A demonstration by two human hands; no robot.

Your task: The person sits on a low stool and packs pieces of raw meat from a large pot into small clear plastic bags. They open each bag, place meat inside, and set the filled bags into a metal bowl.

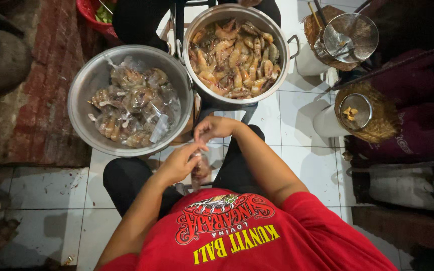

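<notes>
Hands | left hand (177,163) pinching small clear bag (200,169) of shrimp, long axis hanging down | right hand (213,128) closed just above on bag's neck | bagged-shrimp basin (84,80) far-left, nearer left hand.

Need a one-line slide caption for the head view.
Both hands, left and right, tie a small clear bag of prawns, between a bowl of filled bags and a pot of prawns.

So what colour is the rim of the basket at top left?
Red; the basket shows only in the head view, partly cut off at the frame's edge.
</notes>
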